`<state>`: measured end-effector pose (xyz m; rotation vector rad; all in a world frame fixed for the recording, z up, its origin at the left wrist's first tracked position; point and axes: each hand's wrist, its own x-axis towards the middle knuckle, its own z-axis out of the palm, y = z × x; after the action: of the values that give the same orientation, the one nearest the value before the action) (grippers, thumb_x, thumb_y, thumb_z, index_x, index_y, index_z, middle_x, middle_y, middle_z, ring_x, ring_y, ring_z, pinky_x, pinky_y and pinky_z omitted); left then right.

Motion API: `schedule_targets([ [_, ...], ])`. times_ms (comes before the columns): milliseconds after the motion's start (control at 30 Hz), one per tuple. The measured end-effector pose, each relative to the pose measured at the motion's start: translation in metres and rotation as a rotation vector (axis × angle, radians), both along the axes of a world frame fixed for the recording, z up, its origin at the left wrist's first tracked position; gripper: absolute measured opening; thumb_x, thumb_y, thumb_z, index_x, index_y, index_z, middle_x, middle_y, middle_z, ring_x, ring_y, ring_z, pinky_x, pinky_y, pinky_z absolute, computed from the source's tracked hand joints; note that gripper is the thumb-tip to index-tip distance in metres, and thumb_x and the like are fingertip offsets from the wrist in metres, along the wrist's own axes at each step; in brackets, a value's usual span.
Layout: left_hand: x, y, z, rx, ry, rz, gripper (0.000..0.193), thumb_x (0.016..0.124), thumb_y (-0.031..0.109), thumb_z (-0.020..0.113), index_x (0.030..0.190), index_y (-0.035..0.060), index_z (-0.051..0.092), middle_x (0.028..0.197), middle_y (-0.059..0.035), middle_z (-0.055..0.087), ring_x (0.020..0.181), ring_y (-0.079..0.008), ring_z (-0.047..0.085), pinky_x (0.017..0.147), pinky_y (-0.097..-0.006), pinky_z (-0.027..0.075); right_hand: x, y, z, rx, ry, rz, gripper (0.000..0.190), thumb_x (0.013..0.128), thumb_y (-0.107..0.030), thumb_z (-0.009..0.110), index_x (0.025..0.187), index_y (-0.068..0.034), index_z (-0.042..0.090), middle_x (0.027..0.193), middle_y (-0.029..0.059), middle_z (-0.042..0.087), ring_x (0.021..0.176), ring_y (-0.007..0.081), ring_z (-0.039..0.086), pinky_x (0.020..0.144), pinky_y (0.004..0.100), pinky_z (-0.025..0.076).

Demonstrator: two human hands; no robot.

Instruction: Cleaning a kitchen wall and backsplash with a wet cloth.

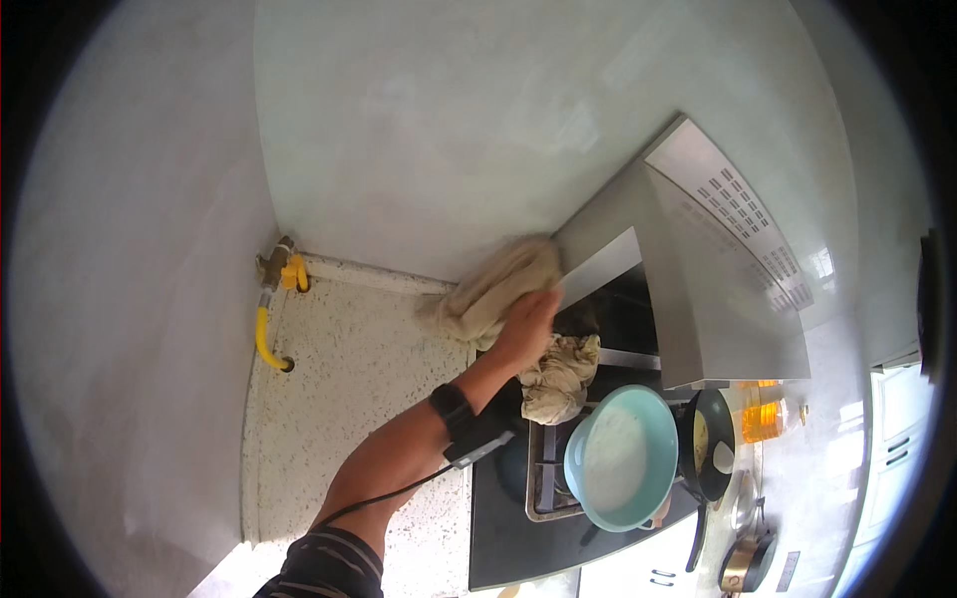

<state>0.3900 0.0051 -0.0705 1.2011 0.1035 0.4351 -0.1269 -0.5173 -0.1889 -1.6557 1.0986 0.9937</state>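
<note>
My left hand [529, 323], with a black watch on its wrist, is on a beige cloth [497, 288]. This cloth is blurred and lies against the foot of the back wall, beside the range hood and over the counter's rear edge. A second crumpled, stained cloth [561, 381] sits on the black gas stove [516, 546], just below the hand. Closer to me, a light-blue plastic basin [669, 463] with cloudy, whitish liquid in it stands over the burner grate [542, 504]. My right hand is out of view.
A steel range hood [718, 299] juts out above the stove. Right of the basin are a black frying pan [718, 426] holding food, a bottle of orange-yellow oil [766, 421] and a small pot [740, 564]. A yellow gas hose [263, 333] and valve [275, 265] rise from the speckled counter [359, 366].
</note>
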Motion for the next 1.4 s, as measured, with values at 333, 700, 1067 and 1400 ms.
schedule_targets([
  [333,0.008,-0.004,-0.045,0.084,-0.023,0.180,0.046,0.105,0.038,0.040,0.104,-0.0037,0.060,0.103,-0.0123,0.064,0.093,-0.0205,0.054,0.088,-0.0389,0.042,-0.007,-0.001,0.004,-0.042,0.026,-0.003,0.033,0.096,-0.030,0.059,0.117,-0.005,0.062,0.094,0.0149,0.070,0.072,0.0245,0.067,0.061,0.0354,0.057],
  [700,0.013,-0.008,0.069,0.232,-0.361,0.176,0.046,0.106,0.036,0.035,0.080,0.0010,0.051,0.067,-0.0075,0.046,0.065,-0.0226,0.044,0.065,-0.0388,0.038,0.025,0.025,0.016,-0.068,0.047,-0.071,0.033,0.095,-0.028,0.060,0.117,-0.003,0.063,0.093,0.0129,0.069,0.072,0.0231,0.066,0.061,0.0339,0.057],
  [1067,0.011,-0.003,0.085,0.151,-0.367,0.042,0.048,0.104,0.034,0.039,0.070,0.0017,0.047,0.061,-0.0059,0.042,0.059,-0.0199,0.037,0.058,-0.0390,0.033,0.029,0.039,0.018,0.049,0.026,-0.059,0.034,0.094,-0.025,0.063,0.119,-0.001,0.060,0.096,0.0135,0.069,0.075,0.0207,0.068,0.061,0.0317,0.058],
  [1400,0.007,-0.007,-0.066,0.170,-0.023,0.222,0.048,0.103,0.038,0.042,0.080,-0.0023,0.055,0.078,-0.0158,0.058,0.075,-0.0277,0.053,0.072,-0.0422,0.041,-0.021,0.036,0.008,0.056,-0.055,-0.022,0.037,0.094,-0.026,0.064,0.120,0.000,0.059,0.098,0.0151,0.068,0.078,0.0233,0.067,0.064,0.0346,0.058],
])
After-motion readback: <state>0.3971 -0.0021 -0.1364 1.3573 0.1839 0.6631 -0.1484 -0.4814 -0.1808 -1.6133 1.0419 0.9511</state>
